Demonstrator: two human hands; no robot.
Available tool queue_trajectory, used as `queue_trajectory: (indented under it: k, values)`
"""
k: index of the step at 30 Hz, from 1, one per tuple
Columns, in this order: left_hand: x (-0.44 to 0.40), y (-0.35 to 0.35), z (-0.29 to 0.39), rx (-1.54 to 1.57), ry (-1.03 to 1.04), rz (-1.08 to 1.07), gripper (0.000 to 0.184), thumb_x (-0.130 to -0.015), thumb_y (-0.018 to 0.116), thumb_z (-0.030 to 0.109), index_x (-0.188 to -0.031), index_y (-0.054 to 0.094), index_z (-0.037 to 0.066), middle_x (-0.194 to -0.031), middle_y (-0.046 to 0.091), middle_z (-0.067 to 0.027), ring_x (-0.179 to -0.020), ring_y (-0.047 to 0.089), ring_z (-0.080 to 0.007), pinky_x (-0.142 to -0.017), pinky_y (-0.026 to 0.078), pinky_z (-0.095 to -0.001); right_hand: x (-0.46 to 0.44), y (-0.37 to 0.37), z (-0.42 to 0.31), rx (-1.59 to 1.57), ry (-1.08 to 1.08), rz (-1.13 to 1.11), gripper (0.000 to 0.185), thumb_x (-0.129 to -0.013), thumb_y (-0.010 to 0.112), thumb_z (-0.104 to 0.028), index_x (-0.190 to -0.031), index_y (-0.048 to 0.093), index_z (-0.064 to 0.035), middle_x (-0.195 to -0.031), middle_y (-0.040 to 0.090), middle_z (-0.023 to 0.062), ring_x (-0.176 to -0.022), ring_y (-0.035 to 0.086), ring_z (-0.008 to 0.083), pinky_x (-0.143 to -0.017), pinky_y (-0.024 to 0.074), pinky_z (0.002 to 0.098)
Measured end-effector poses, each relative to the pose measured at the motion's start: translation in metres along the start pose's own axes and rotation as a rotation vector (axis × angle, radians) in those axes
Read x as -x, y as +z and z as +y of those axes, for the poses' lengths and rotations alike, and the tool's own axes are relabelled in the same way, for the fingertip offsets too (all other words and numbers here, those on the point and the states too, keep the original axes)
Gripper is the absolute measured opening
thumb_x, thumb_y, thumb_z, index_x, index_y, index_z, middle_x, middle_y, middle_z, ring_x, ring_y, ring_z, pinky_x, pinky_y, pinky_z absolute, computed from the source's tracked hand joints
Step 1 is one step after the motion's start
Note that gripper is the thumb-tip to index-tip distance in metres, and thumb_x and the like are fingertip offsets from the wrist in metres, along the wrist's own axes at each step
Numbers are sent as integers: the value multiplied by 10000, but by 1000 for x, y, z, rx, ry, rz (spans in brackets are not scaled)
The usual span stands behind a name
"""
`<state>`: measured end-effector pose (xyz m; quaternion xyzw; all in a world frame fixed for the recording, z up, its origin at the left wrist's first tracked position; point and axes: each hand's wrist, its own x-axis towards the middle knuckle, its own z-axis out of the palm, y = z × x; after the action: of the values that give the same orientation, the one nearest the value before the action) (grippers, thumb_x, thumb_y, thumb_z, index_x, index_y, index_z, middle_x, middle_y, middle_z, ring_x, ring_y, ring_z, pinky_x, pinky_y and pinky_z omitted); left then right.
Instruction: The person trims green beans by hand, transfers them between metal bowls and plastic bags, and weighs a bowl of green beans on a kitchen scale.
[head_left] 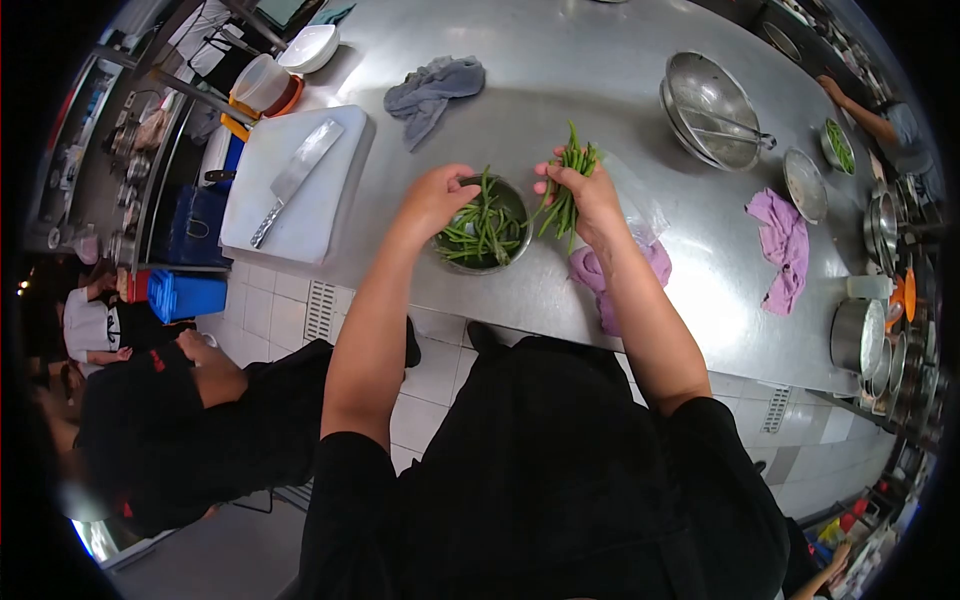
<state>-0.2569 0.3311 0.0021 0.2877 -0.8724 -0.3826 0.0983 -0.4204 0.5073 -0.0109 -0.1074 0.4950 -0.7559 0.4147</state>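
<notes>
And I've got vivid green on the beans [572,160] in the right hand [592,198], mauve-pink on the cloth [600,290] by its wrist, plain grey on the rag [435,95] beyond the left hand [438,208], white on the board [335,195] left of that hand!

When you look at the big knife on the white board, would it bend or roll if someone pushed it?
The knife would probably stay stiff, since its wide blade looks like straight metal. It likely wouldn't roll, because it lies flat on the white board. The shiny handle might feel a bit slippery, though I can't tell for sure.
</notes>
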Motion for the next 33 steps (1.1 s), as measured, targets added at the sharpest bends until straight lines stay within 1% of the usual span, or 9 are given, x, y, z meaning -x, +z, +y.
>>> queue_trajectory:
  k: [4,6,9,13,15,21,27,31,33]
  values:
    - [7,-11,-18,-198,-63,-223,203,-811,720,181,-974,674,70,-797,621,-67,-738,592,-195,-678,468,-337,2,-15,3,-45,117,-26,255,-889,605,-44,-1130,536,1,-891,631,110,-709,632,180,-611,544,315]
    - [22,-13,-24,-605,255,-80,204,-783,731,170,-951,646,93,-802,604,-95,-804,596,-274,-730,467,-397,2,-17,4,-30,138,-41,243,-890,605,-54,-1121,560,3,-862,619,91,-686,616,168,-613,547,315]
    - [32,-17,-28,-620,228,33,193,-770,736,164,-916,624,107,-774,591,-88,-834,585,-327,-763,456,-441,5,-13,4,-20,164,-58,200,-885,618,-60,-1070,588,9,-825,591,65,-673,604,164,-614,552,316]
    - [31,-26,-31,-542,88,-115,152,-793,715,146,-887,612,86,-751,604,-82,-781,594,-300,-709,462,-411,6,-6,4,-20,172,-99,222,-871,637,-73,-1069,596,18,-815,599,67,-668,601,160,-598,549,299]
    - [32,-30,-34,-355,57,-140,126,-817,692,136,-870,606,61,-737,624,-105,-712,596,-287,-647,456,-386,5,-2,4,-11,180,-108,224,-869,642,-77,-1067,597,17,-813,601,67,-668,602,160,-598,549,298]
    - [36,-56,-16,-297,144,-133,122,-840,668,132,-861,607,28,-757,646,-125,-670,601,-284,-620,454,-371,4,16,10,74,200,-147,218,-870,638,-68,-1062,591,24,-831,616,74,-675,619,173,-607,554,303]
    - [37,-64,33,-292,180,-187,147,-839,671,151,-862,614,17,-759,646,-142,-692,620,-289,-623,456,-370,0,46,27,410,32,-387,214,-910,639,-141,-1060,572,-4,-986,691,135,-829,664,182,-818,510,295]
    - [32,-56,52,-283,185,-159,162,-841,670,164,-866,613,14,-750,643,-140,-680,618,-278,-625,461,-365,-7,52,42,537,-35,-481,229,-919,637,-151,-1074,564,0,-944,682,111,-817,663,180,-783,521,290]
    - [26,-49,46,-225,201,-127,162,-851,663,170,-861,612,16,-774,654,-127,-697,618,-274,-631,462,-354,0,53,37,304,157,-459,217,-928,624,-144,-1076,557,-1,-886,659,91,-760,651,172,-711,533,290]
